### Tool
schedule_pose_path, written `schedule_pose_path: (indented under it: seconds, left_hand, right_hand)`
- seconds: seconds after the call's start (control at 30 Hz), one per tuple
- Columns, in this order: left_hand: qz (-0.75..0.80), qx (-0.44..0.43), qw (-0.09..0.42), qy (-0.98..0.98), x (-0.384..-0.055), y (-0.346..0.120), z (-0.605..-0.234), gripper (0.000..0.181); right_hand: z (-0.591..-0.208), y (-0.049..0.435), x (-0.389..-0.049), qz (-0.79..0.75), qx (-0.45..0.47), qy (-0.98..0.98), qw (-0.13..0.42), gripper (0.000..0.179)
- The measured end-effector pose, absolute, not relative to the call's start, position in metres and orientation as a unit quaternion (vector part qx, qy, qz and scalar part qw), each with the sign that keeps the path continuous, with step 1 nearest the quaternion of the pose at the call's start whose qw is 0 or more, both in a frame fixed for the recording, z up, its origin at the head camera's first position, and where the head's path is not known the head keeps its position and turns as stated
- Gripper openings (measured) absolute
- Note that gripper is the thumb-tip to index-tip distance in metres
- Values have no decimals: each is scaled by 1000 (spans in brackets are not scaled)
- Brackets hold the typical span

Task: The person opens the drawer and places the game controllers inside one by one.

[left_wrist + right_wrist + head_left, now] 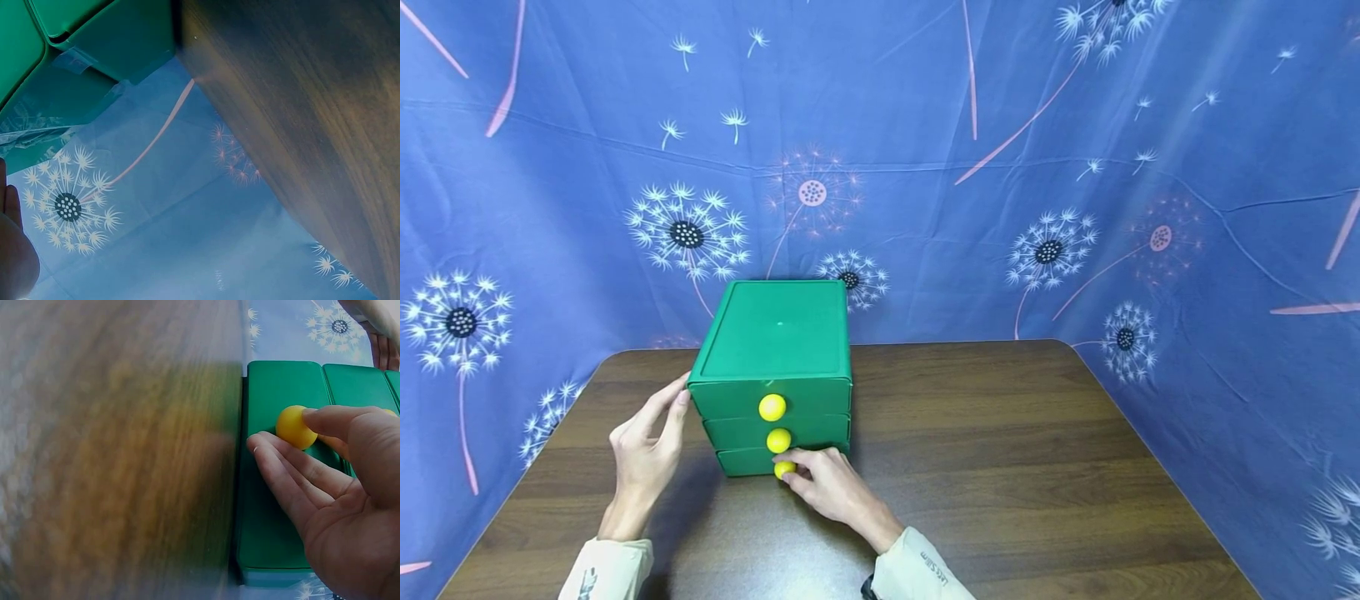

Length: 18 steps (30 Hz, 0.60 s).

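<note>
A green three-drawer box [775,329] stands on the table, each drawer front bearing a round yellow knob. All the drawers look pushed in. My right hand [838,492] pinches the bottom yellow knob [294,428] between thumb and fingers; its other fingers lie along the drawer front in the right wrist view. My left hand [643,446] touches the box's left front edge near the top with its fingertips. Above the right hand are the middle knob [778,440] and the top knob [772,407]. Only part of the left hand [15,250] shows in the left wrist view.
The brown wood-grain table [1015,467] extends right of the box and in front of it. A blue cloth [925,217] with dandelion prints hangs behind the table and along its sides. Clear tape [75,60] sticks to the box's side.
</note>
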<state>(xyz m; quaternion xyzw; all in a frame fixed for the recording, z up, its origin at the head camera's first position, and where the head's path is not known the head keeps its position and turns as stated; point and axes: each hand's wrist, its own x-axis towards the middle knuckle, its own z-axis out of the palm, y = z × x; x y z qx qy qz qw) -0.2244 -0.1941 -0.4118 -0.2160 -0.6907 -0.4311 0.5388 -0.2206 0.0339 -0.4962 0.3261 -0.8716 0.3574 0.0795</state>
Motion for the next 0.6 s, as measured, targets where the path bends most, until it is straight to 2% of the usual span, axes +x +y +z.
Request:
schedule_pose_path:
  seconds: [0.33,0.6]
  left_hand:
    - [-431,-218,537,-691,-224,-196,-412,21]
    - [-433,-216,527,-698,-223,-196,-415,22]
  right_hand:
    - [-496,33,-221,351,331,-873,77,23]
    - [-494,43,-211,335,357,-869,77,31]
